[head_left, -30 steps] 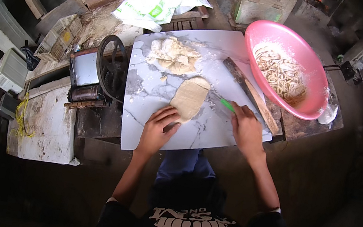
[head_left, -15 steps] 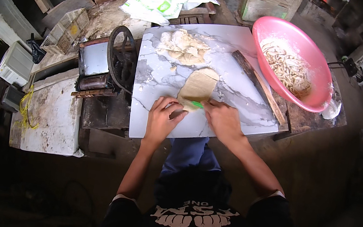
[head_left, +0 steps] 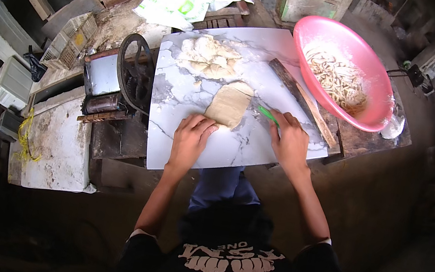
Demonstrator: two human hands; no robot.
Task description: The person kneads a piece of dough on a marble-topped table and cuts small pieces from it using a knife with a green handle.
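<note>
A flattened oval sheet of pale dough [head_left: 229, 104] lies on a white marbled board [head_left: 239, 145]. My left hand [head_left: 190, 140] rests flat on the board, fingertips at the sheet's near end. To the right of the sheet, my right hand [head_left: 290, 142] is closed on a small green-handled tool [head_left: 267, 114], whose green end points toward the dough. A rough lump of dough [head_left: 207, 59] sits at the board's far side.
A pink basin [head_left: 374, 98] holding floured noodle strips stands at the right. A wooden stick [head_left: 302, 101] lies between board and basin. A hand-crank roller machine [head_left: 127, 79] is left of the board, a white and green sack [head_left: 185, 0] behind.
My right hand went left with the green tool to the near end of the dough sheet, then drew back to the right. My left hand stayed at the sheet's near end.
</note>
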